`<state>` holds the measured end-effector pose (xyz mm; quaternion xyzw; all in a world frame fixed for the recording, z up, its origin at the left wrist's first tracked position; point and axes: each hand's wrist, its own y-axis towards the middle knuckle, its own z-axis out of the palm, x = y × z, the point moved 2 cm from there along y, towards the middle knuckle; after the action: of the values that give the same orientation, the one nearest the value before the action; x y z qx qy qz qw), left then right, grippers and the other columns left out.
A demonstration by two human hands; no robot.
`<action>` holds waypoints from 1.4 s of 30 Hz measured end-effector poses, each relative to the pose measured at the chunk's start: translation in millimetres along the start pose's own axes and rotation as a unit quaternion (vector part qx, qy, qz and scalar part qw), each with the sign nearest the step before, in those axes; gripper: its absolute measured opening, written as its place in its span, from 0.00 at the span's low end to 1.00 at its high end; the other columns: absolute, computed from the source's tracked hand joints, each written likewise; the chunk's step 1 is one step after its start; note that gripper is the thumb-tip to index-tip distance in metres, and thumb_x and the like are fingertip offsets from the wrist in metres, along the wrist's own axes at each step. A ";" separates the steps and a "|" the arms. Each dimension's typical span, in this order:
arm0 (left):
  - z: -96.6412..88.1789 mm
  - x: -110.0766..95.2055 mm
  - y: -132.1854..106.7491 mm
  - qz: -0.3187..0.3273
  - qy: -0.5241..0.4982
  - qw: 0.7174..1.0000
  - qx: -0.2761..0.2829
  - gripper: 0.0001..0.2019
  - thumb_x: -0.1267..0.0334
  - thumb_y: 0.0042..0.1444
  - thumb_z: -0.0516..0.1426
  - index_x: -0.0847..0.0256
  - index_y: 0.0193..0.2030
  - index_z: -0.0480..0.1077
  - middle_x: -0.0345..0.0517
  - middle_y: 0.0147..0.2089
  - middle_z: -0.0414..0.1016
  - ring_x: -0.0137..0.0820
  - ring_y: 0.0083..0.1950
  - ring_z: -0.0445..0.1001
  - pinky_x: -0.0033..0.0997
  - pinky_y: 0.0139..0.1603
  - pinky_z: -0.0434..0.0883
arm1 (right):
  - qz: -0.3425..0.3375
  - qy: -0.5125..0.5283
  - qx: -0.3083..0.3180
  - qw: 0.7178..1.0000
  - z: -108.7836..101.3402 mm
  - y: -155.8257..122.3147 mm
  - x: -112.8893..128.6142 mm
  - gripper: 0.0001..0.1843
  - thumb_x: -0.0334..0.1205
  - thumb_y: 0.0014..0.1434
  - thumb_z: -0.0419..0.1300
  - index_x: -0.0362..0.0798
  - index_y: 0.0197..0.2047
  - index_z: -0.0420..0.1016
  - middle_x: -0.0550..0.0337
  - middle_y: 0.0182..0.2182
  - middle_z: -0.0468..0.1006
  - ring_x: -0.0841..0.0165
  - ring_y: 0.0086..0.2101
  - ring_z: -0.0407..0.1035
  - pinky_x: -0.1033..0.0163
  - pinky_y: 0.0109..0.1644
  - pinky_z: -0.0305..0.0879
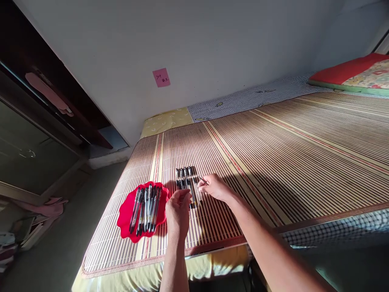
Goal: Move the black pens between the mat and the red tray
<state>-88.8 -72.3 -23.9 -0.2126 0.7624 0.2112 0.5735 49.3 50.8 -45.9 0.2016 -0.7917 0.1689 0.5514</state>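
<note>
Several black pen caps [184,172] lie side by side in a short row on the bamboo mat [243,162]. Just below them are pen barrels [193,194] with dark grips, partly covered by my left hand [178,209]. That hand's fingers are pinched together over the lower part of the row; what they hold, if anything, is hidden. To the right of the row, my right hand [214,187] is closed, with a thin dark stick-like piece [201,179] poking out from its fingertips. Left of my hands, a red scalloped plate [126,209] carries several capped clear pens [147,207].
The mat covers a bed whose front edge [219,245] runs close to my forearms. A folded red and floral quilt [349,73] lies at the far right. A pink note [161,77] is stuck on the wall behind. Floor and a glass-panelled door [30,150] are on the left.
</note>
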 end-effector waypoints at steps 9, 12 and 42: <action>0.0 1.5 -0.7 0.007 -0.007 1.000 0.001 0.13 0.55 0.53 0.64 0.60 0.41 0.81 0.46 0.33 0.84 0.35 0.33 0.81 0.30 0.31 0.75 | 0.011 0.002 0.016 1.000 2.9 -4.5 9.5 0.02 0.30 0.52 0.66 0.44 0.31 0.80 0.62 0.26 0.80 0.71 0.28 0.71 0.68 0.33 0.63; -0.8 3.1 -0.6 0.008 -0.008 1.000 0.001 0.13 0.56 0.55 0.63 0.61 0.42 0.81 0.46 0.34 0.84 0.34 0.33 0.81 0.28 0.30 0.74 | -0.002 0.030 0.022 0.999 2.6 -1.7 4.2 0.04 0.28 0.51 0.64 0.44 0.31 0.79 0.63 0.27 0.79 0.71 0.28 0.72 0.68 0.34 0.64; -4.8 -9.9 -2.4 -0.053 -0.289 0.954 0.055 0.18 0.54 0.45 0.74 0.63 0.39 0.81 0.45 0.33 0.81 0.24 0.31 0.73 0.20 0.30 0.67 | -0.127 0.150 0.068 0.978 2.4 -21.3 57.6 0.12 0.41 0.50 0.72 0.46 0.34 0.75 0.62 0.31 0.77 0.71 0.31 0.71 0.66 0.37 0.67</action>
<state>-88.8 -76.1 -13.4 -0.1509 0.5617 0.1905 0.7908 40.2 23.6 8.5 0.3103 -0.6546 0.1792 0.6656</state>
